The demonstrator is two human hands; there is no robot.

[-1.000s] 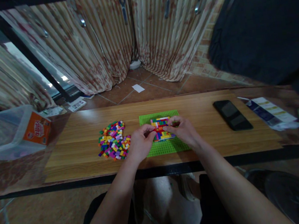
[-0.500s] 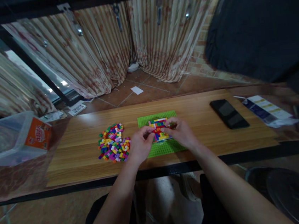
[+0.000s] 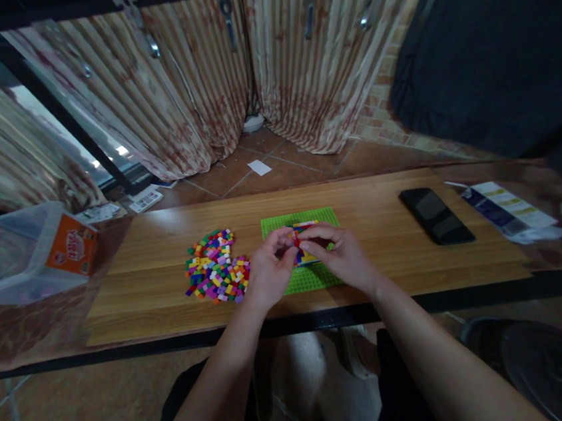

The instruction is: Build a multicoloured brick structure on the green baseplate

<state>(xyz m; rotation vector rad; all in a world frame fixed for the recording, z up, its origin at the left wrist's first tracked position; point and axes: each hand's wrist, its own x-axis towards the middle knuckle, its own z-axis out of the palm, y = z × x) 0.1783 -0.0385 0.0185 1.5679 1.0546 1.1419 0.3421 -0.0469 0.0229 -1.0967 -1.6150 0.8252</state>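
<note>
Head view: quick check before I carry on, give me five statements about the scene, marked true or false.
1. The loose brick pile lies left of the green baseplate. True.
2. Both hands are away from the baseplate. False: the left hand and right hand are over it.
3. The black smartphone lies right of the right hand. True.
4. The bin's label is blue. False: the clear plastic bin has an orange label.
5. Coloured bricks show between the hands. True.

Bare hands: 2, i.e. 1 L hand (image 3: 271, 268) + 1 R hand (image 3: 346, 255). Grn studded baseplate (image 3: 314, 279): 1. Part-built brick panel (image 3: 308, 259) on it: 1, partly hidden. Loose toy-brick pile (image 3: 218, 268): 1, indiv. pcs too sm. to count. Blk phone/tablet (image 3: 436, 216): 1. Clear plastic tub (image 3: 17, 255): 1, w/ 1 orange label (image 3: 74, 245). White paper slip (image 3: 259, 167), flr: 1.
</note>
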